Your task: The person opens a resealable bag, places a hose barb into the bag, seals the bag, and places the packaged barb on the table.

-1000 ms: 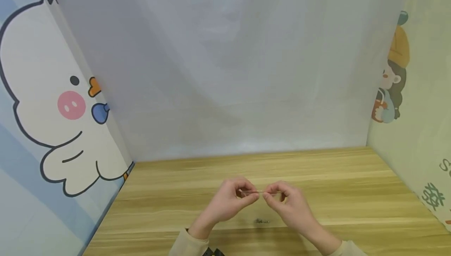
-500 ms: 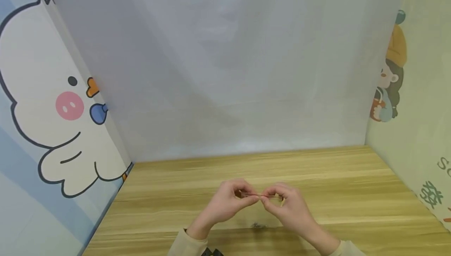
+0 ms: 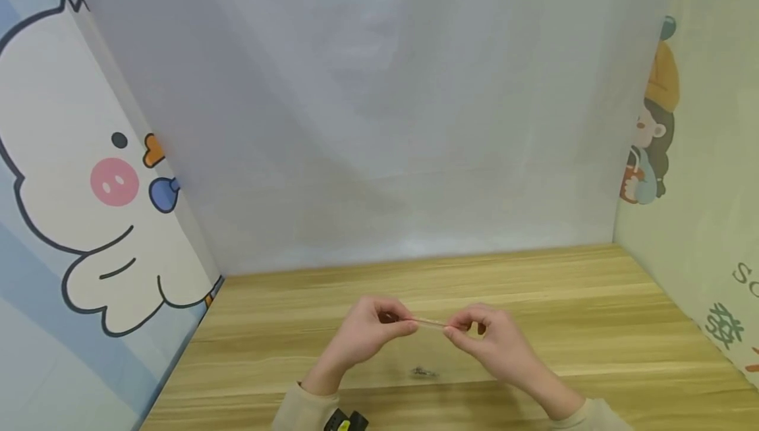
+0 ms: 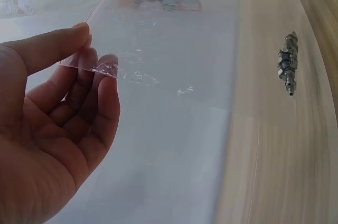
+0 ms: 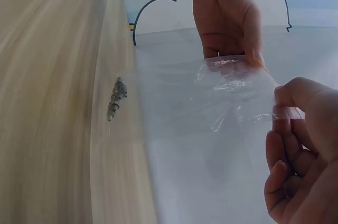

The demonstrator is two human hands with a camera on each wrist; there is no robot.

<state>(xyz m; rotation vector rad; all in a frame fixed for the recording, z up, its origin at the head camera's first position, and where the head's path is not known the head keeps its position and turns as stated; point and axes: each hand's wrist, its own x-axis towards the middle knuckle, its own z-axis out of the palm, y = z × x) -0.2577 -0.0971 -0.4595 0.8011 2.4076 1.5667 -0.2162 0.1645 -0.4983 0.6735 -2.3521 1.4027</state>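
Note:
My left hand [image 3: 363,333] pinches one end of the mouth of a clear zip-lock bag [image 4: 174,60] between thumb and fingers. At the opposite end, my right hand [image 3: 493,344] pinches the same edge. A thin reddish seal line runs straight across the gap between the hands. The see-through film hangs down, crinkled near the top. Several small grey metal fittings [image 4: 288,64], clustered in a row, show through the film low in the bag. In the right wrist view the fittings [image 5: 116,99] lie toward the bag's far end from the seal.
The wood-grain table [image 3: 284,299] spreads beneath both hands. A pale curtain [image 3: 379,121] rises behind it, with cartoon-printed panels at left [image 3: 65,141] and right [image 3: 700,233]. A black device [image 3: 346,421] sits by the left sleeve.
The hands have drawn apart, the left one moving left, so more of the seal edge shows between them. The metal fittings have shifted left with the bag.

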